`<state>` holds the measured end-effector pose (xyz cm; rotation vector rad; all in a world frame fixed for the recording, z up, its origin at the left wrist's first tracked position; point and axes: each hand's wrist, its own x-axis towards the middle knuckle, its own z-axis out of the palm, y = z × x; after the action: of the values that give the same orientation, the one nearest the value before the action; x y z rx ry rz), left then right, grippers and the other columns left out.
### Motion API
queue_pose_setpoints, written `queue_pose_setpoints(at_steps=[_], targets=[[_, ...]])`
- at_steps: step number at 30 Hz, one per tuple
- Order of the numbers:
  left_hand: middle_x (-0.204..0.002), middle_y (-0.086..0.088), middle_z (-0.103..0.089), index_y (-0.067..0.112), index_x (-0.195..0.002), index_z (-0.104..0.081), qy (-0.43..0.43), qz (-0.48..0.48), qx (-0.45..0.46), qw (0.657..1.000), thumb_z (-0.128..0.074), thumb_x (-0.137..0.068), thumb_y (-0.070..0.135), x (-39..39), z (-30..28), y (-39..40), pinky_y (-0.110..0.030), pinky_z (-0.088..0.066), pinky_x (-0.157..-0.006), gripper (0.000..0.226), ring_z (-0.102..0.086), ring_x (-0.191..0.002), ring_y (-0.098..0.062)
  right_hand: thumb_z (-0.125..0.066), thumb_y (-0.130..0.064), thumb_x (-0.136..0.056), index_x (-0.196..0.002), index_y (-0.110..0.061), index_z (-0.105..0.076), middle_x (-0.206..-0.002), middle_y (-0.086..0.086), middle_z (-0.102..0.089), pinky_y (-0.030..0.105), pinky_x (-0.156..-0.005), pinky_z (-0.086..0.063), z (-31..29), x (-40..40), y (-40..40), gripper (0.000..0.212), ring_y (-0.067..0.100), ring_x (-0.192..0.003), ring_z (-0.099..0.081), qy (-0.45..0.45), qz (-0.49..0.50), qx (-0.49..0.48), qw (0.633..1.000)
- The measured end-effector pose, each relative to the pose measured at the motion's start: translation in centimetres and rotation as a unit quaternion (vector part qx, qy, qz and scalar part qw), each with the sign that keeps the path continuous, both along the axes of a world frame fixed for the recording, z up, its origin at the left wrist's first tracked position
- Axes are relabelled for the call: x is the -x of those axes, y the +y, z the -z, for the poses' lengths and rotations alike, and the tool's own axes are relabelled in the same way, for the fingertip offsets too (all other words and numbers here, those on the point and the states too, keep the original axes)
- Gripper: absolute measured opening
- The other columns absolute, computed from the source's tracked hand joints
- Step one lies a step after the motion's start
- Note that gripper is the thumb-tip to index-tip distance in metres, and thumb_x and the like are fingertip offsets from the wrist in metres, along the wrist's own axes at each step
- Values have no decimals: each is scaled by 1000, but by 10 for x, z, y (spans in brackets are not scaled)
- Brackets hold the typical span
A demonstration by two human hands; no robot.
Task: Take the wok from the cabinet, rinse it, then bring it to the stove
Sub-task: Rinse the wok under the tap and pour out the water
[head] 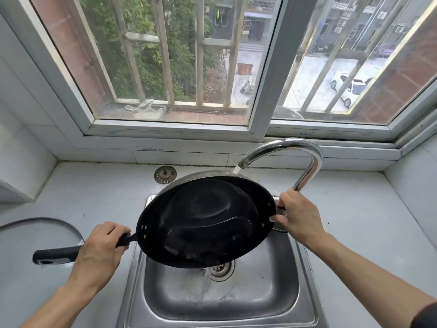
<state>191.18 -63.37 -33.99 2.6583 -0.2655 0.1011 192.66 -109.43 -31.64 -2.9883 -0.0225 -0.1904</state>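
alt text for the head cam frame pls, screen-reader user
A person holds a black wok tilted over a steel sink, with water running from the curved faucet onto its far rim. The left hand grips the long handle; the right hand holds the opposite rim. A barred window is behind.

Two bare forearms, both hands bare: left grip (pixel 99 247), right grip (pixel 299 215). No gloves, rings or watch visible. Dark sleeve (pixel 425 316) edge shows on right arm only, at frame's bottom-right corner, approx. elbow level. Left arm uncovered as far as seen.
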Motion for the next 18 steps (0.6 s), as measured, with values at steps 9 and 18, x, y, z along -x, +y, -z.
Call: queue_pose_setpoints(at_steps=[9, 18], targets=[[-83, 0, -57, 11, -89, -65, -33, 27, -33, 999, -82, -57, -8, -12, 6, -16, -37, -48, -61, 41, -50, -77, -23, -91, -39, -56, -70, -23, -39, -69, -7, -44, 29, -53, -31, 28, 28, -11, 56, 18, -62, -42, -6, 41, -3, 999], [-83, -3, -57, 9, -86, -63, -48, 40, -51, 997, -78, -61, -10, -25, 20, -31, -38, -47, -58, 35, -50, -76, -26, -93, -34, -54, -71, -23, -35, -67, -6, -41, 31, -50, -31, 51, 40, -18, 61, 20, -59, -40, 8, 72, -15, 997]])
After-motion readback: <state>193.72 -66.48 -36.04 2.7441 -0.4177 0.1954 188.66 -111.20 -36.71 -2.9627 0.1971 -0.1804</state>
